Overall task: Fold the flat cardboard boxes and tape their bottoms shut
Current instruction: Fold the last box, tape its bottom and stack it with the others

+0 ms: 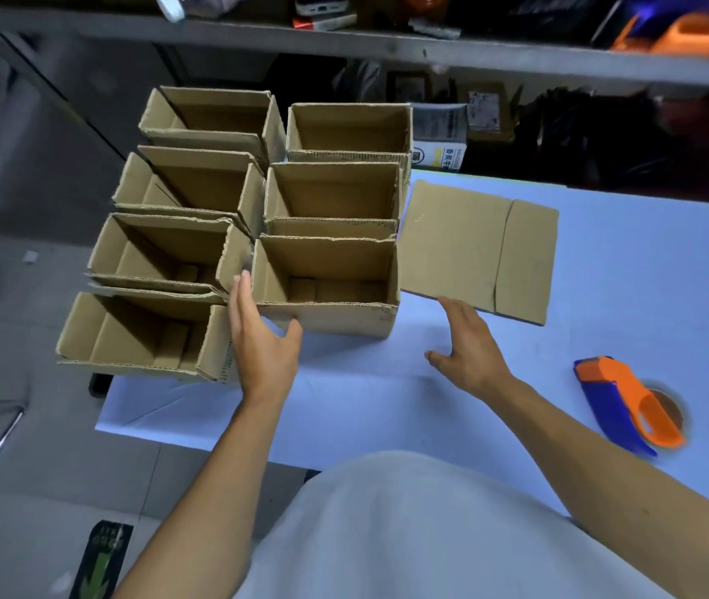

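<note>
Left hand (264, 339), grip released with fingers straight, touches the nearest folded box (326, 287); right hand (467, 348) hovers released. Seven folded boxes fill the frame's upper left; one flat box (478, 248) lies center-right on the surface (387, 404); one tape dispenser (629, 404) right.

— Where do the folded boxes (326, 287) stand?
— At centre-left of the frame, on the table's (387, 382) left end; two columns, four on the left, three on the right, packed side by side.
— And the flat cardboard (478, 250)?
— Just right of the right column, lying on the table; the tape dispenser (629, 406) lies lower right, well apart from it.
— Behind all that?
— A shelf (387, 47) runs across the top of the frame.
</note>
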